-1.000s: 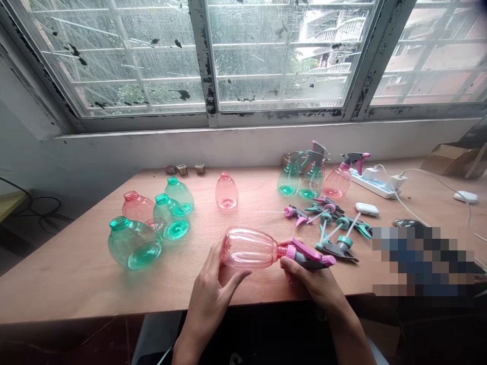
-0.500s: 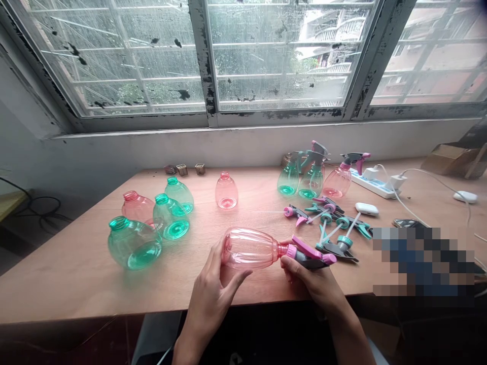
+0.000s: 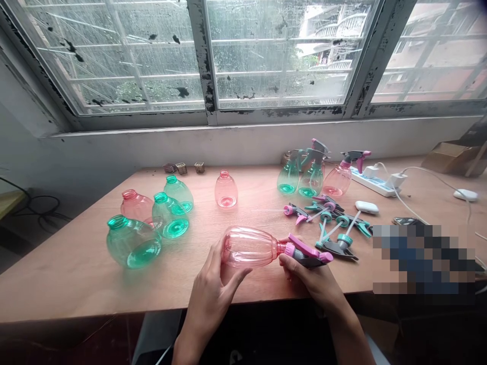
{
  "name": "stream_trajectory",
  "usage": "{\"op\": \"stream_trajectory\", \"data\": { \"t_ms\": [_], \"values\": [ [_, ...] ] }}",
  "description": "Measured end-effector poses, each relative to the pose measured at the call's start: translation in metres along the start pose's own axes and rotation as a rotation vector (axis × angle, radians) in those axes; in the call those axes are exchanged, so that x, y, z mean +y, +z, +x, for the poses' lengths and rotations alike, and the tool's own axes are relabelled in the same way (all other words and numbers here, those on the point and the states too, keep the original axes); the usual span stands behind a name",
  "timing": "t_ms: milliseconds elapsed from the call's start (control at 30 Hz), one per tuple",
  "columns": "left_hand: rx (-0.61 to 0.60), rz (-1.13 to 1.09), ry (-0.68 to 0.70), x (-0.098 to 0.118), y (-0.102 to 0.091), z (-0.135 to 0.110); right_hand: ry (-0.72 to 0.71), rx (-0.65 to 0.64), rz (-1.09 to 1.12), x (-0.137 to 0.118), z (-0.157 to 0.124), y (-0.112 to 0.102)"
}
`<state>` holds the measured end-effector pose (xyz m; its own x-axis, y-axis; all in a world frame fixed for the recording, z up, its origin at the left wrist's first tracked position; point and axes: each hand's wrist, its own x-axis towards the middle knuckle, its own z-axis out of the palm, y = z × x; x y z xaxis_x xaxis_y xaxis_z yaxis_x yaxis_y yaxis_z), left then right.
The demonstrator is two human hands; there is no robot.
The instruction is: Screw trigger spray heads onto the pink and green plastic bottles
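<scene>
Clock face centred on the held red bottle (image 3: 249, 247), which lies sideways above the table (image 3: 76, 286), base to 9, neck to 3. Left hand (image 3: 211, 289): curved round the base end, fingers partly concealed by the bottle; thumb extended, its contact unclear. Right hand (image 3: 315, 284): closed on the pink-and-grey spray head (image 3: 304, 247) at the neck, thumb by the collar, other fingers largely hidden; thread engagement cannot be told, and reflections make any tube inside hard to discern. Toward 9 to 10, green bottles (image 3: 133, 243) stand, partly covering a second red bottle (image 3: 135, 207). At 11, an upright red bottle (image 3: 226, 190) in full view. Between 1 and 2, assembled sprayers (image 3: 312, 177) overlap, the rear one mostly hidden. Near 2 to 3, loose spray heads (image 3: 344, 238) tangle, count uncertain. At 3, a pixelated block (image 3: 422, 261) masks contents and covers part of a dark flat object (image 3: 407, 221). Cardboard box (image 3: 454, 159) near 2, cut off by frame edge; power strip (image 3: 384, 190), also near 2, markings too small to read
</scene>
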<state>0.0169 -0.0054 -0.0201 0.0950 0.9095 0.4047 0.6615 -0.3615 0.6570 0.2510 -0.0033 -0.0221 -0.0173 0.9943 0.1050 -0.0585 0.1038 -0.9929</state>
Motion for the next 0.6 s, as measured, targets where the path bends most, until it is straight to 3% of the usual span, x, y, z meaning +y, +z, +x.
{"op": "stream_trajectory", "data": {
  "t_ms": [600],
  "values": [
    [-0.018, 0.019, -0.023, 0.0014, -0.0004, 0.0008, -0.002, 0.015, -0.039, 0.0004, 0.0013, -0.0003]
  ]
}}
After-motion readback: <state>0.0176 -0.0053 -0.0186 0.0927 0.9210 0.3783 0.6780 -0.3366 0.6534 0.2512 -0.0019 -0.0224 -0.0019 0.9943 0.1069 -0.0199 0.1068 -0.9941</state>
